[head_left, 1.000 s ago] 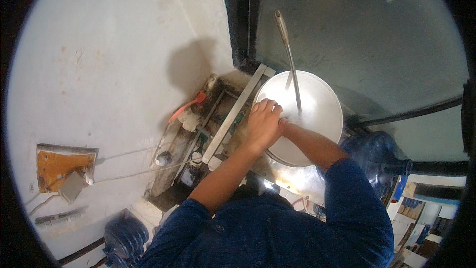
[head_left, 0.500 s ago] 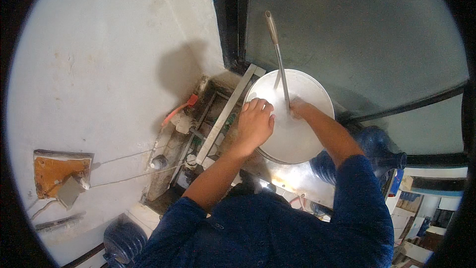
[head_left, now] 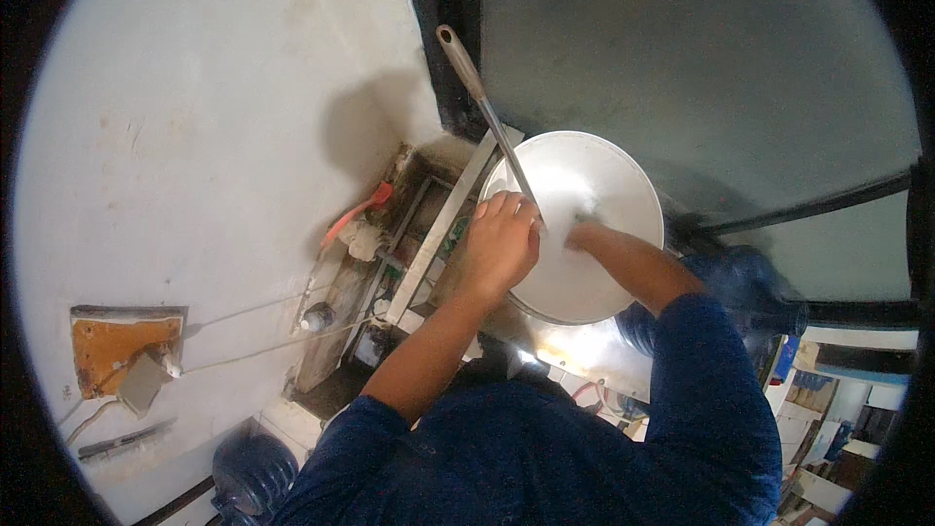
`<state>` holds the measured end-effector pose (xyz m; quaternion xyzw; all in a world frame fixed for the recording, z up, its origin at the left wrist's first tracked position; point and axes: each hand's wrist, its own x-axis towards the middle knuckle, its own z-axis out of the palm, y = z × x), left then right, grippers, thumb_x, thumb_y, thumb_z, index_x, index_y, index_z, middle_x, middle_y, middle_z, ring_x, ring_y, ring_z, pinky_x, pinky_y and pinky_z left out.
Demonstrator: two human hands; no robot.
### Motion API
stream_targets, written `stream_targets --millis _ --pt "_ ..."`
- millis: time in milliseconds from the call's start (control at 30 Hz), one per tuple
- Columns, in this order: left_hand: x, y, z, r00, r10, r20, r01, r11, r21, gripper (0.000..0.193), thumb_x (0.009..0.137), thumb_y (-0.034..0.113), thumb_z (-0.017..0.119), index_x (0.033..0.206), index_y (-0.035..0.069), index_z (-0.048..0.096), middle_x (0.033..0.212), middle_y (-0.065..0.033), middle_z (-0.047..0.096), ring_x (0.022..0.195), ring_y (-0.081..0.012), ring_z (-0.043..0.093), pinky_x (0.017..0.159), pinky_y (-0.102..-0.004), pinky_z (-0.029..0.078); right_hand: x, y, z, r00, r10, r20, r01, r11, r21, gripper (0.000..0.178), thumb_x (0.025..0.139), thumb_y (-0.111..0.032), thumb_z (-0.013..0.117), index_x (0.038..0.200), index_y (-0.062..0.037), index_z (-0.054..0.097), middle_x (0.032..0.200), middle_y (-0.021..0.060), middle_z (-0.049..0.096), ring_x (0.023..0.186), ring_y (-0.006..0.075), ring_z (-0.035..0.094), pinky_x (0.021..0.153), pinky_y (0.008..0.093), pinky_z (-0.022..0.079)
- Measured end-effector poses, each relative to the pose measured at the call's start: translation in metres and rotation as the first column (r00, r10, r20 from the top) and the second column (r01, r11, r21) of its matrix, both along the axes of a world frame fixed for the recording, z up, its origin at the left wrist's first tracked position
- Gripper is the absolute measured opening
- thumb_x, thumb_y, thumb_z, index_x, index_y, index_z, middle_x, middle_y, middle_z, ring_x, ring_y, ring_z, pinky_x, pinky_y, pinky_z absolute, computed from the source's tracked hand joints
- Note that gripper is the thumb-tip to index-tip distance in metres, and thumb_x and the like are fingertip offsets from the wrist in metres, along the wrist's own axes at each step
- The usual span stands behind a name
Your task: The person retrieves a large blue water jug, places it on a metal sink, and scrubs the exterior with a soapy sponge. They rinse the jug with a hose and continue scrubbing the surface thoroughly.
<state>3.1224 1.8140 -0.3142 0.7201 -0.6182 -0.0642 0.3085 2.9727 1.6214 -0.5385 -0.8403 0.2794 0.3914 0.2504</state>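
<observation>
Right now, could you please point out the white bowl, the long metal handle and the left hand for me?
White bowl (head_left: 604,185): head view, bare inner surface near the far rim.
Metal handle (head_left: 466,63): head view, upper shaft just below its looped end.
Left hand (head_left: 502,244): head view, back of the hand.

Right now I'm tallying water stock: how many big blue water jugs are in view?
2. One blue water jug stands at the lower left by the wall; a second blue jug sits at the right beyond the white pot. Others may be hidden behind the person.
</observation>
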Motion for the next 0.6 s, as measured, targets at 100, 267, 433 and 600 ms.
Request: stream_targets --millis 100,267,433,600 --pt "0.001 0.0 0.0 1.0 0.009 -0.019 -0.009 1.0 -0.007 0.016 0.084 0.014 0.071 0.1 0.009 0.067 0.107 -0.0087 0.064 0.112 -0.0294 0.058 0.099 -0.0448 0.042 -0.01 0.015 0.006 0.999 0.024 0.03 -0.025 0.999 0.041 0.026 0.089 -0.02 0.062 0.107 -0.0037 0.073 0.112 0.0224 0.071 0.104 0.0363 0.068 0.089 0.0475 0.053" --pt "-0.001 -0.001 -0.002 0.999 0.034 -0.019 -0.034 0.999 -0.02 0.014 0.085 0.015 0.07 0.098 0.011 0.066 0.104 -0.0073 0.064 0.11 -0.0296 0.058 0.097 -0.0448 0.042 -0.003 0.055 0.003 0.994 0.019 0.103 -0.032 0.992 0.122 0.025 0.088 -0.018 0.062 0.106 -0.0037 0.073 0.113 0.0226 0.071 0.108 0.0372 0.067 0.092 0.0476 0.053" --pt "-0.001 0.001 -0.004 0.999 0.041 0.028 -0.04 0.998 -0.048 0.014 0.085 0.014 0.068 0.098 0.008 0.069 0.102 -0.0081 0.064 0.108 -0.029 0.059 0.095 -0.0431 0.044 -0.015 0.04 0.012 0.982 0.023 0.186 -0.028 0.999 0.026 0.025 0.088 -0.017 0.062 0.105 -0.0037 0.074 0.114 0.0229 0.071 0.112 0.0381 0.067 0.095 0.0477 0.052" --pt "0.0 0.002 -0.01 0.997 0.074 -0.037 -0.076 0.995 -0.065 0.016 0.087 0.016 0.067 0.101 0.01 0.069 0.105 -0.0086 0.068 0.109 -0.0296 0.06 0.096 -0.0445 0.043 0.027 0.044 0.125 0.951 0.279 0.132 -0.21 0.899 -0.384 0.03 0.084 -0.02 0.069 0.11 -0.0066 0.074 0.117 0.0175 0.072 0.106 0.033 0.071 0.087 0.0436 0.057"
